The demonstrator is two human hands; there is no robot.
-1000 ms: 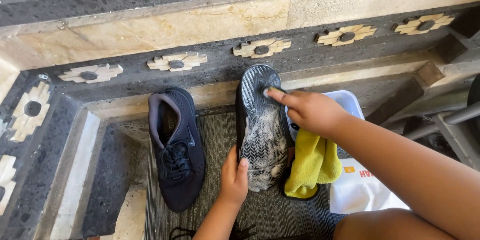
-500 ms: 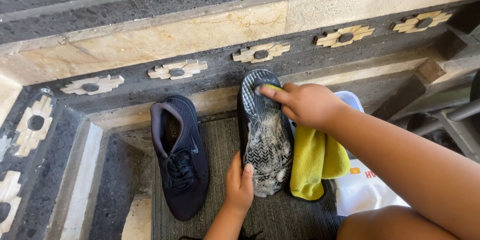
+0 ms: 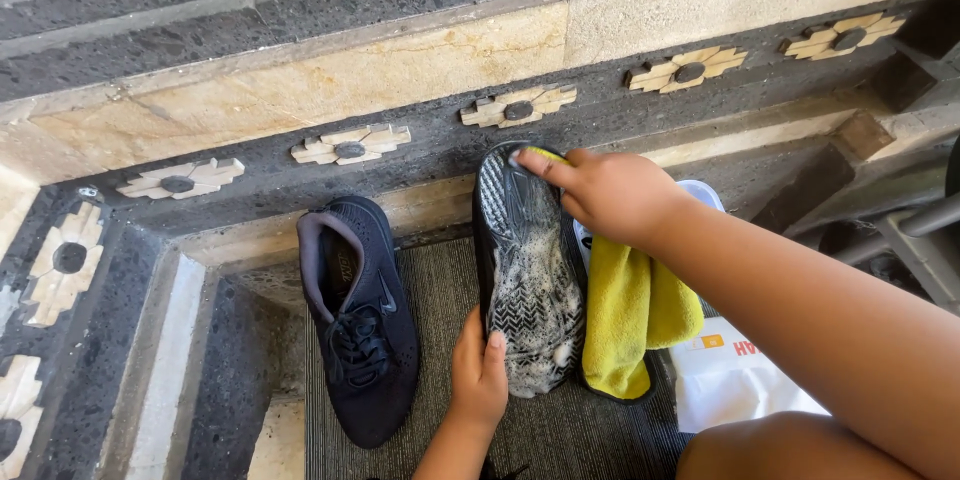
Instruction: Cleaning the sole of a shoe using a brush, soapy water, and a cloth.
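A dark shoe lies sole up (image 3: 527, 270), its tread covered in white soapy foam. My left hand (image 3: 478, 375) grips its near end and holds it steady. My right hand (image 3: 610, 192) is closed on a yellow cloth (image 3: 630, 315); a corner of the cloth is pressed under my fingertips against the far end of the sole, and the rest hangs down beside the shoe. A second black lace-up shoe (image 3: 358, 315) stands upright to the left, untouched.
The shoes rest on a dark ribbed mat (image 3: 560, 430) in a recess bounded by dark stone walls with cream flower-shaped inlays (image 3: 350, 145). A white plastic bag (image 3: 735, 375) lies at the right by my knee. Metal bars (image 3: 900, 230) show at the far right.
My right hand with the cloth has slid up the sole toward its far end. My left hand keeps its hold on the near end.
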